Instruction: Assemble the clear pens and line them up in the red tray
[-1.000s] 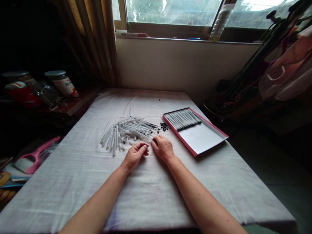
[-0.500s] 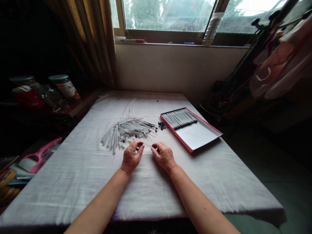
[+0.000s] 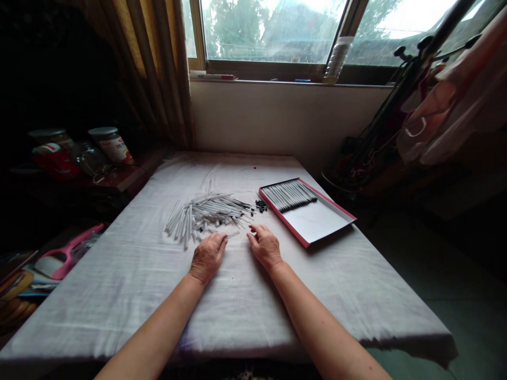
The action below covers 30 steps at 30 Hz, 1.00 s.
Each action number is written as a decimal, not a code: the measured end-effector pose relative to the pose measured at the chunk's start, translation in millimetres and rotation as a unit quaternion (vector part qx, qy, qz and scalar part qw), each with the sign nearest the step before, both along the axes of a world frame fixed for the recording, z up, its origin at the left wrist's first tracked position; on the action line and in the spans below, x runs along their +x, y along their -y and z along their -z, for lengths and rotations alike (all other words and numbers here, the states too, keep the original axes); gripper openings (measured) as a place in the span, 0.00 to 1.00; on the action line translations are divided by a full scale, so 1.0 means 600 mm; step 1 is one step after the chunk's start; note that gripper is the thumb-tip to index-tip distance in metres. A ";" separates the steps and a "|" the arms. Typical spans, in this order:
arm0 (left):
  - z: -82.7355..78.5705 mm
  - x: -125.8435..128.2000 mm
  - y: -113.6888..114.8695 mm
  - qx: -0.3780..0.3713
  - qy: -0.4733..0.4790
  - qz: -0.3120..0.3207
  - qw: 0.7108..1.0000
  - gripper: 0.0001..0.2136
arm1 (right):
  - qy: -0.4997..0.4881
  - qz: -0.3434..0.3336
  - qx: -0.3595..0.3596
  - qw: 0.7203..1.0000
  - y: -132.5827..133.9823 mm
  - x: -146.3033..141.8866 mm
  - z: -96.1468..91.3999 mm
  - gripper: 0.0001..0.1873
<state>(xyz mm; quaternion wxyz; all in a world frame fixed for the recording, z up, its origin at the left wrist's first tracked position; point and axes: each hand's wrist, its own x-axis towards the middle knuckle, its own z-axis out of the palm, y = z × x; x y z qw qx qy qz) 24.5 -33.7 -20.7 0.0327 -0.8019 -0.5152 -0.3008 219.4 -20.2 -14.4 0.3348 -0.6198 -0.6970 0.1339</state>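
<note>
A clear plastic pen barrel juts to the right from my left hand, whose thumb and fingers are pinched on its end. My right hand is just beyond the barrel's free end, thumb and fingers apart, holding nothing I can see. Behind my left hand lies a loose pile of translucent barrels, with thin dark-tipped refills on its right side. Small black caps are clustered between the pile and a shallow red-edged box. Pens with black ends lie in a row in the box's far part.
A pale cloth covers the table. Jars stand on a dark side surface at the left, with a pink-handled item lower down. A bottle stands on the windowsill; a pinkish cloth hangs at the right.
My right hand has come off the barrel, its fingers now apart. My left hand keeps the barrel and has turned palm-down, slightly to the left. The camera view has shifted a little.
</note>
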 end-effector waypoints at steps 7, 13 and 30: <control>0.004 -0.002 -0.008 -0.040 0.064 -0.023 0.997 0.11 | 0.143 0.047 -0.086 0.985 -0.041 -0.028 -0.027 0.11; 0.003 -0.003 -0.008 -0.071 0.125 -0.032 0.989 0.11 | 0.111 0.078 -0.067 0.989 -0.042 -0.022 -0.017 0.10; -0.001 -0.008 -0.036 -0.052 0.161 0.026 0.985 0.12 | -0.560 0.148 0.050 0.814 -0.040 0.033 -0.037 0.18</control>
